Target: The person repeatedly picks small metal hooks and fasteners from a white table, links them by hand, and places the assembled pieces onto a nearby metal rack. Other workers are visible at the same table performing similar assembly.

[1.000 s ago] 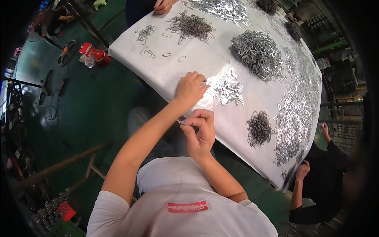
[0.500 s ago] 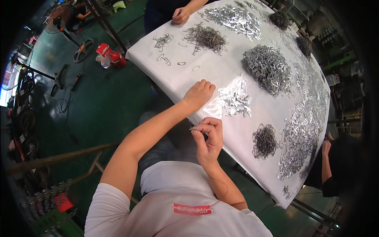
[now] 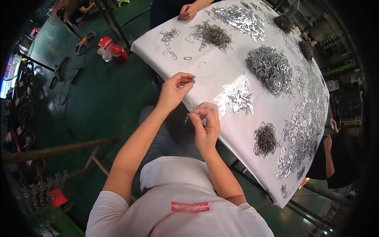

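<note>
At the near left edge of the white table (image 3: pixel 233 134), my left hand (image 3: pixel 173 91) is closed in a pinch, with a small grey metal piece (image 3: pixel 193 79) at its fingertips. Below and right of it, my right hand (image 3: pixel 207 124) pinches a small thin metal piece (image 3: pixel 192 111) between thumb and forefinger. The hands are apart. A loose pile of shiny flat metal pieces (image 3: pixel 239 96) lies just right of them. Several bent wire pieces (image 3: pixel 187 58) are scattered beyond my left hand.
A large heap of metal links (image 3: pixel 270 71) and smaller wire heaps (image 3: pixel 265 139) sit on the table. Many shiny pieces (image 3: pixel 300 130) spread along its right side. Another person's hand (image 3: pixel 188 12) rests at the far edge; a person (image 3: pixel 329 150) works at right. Red containers (image 3: pixel 118 52) stand left.
My left hand has moved left from beside the flat-piece pile and turned, now showing a small metal piece in its fingertips. My right hand has risen slightly, still pinching.
</note>
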A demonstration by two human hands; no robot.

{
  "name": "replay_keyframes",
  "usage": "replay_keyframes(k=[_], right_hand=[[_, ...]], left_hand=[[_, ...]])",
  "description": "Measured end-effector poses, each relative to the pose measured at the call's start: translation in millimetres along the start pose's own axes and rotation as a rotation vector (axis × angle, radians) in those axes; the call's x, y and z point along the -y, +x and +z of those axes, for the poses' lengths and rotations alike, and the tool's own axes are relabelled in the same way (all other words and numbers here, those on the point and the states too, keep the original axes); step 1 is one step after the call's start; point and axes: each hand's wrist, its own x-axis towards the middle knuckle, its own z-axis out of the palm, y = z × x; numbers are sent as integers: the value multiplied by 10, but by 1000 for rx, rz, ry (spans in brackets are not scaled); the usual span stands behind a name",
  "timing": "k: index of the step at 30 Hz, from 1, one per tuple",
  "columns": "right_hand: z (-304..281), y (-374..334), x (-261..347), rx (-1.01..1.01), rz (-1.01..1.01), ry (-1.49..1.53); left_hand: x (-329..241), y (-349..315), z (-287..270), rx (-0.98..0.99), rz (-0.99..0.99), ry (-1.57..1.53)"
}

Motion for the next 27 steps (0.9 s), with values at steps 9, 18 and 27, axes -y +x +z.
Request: replay_keyframes(k=[9, 18, 27], right_hand=[[78, 128, -28, 40, -72, -141], [144, 217, -94, 91, -65, -195], [-22, 807, -726, 161, -46, -483]], left_hand=[[-568, -594, -90, -64, 25, -181], [-477, -597, -145, -181, 224, 55], [-461, -578, -276, -268, 273, 100]])
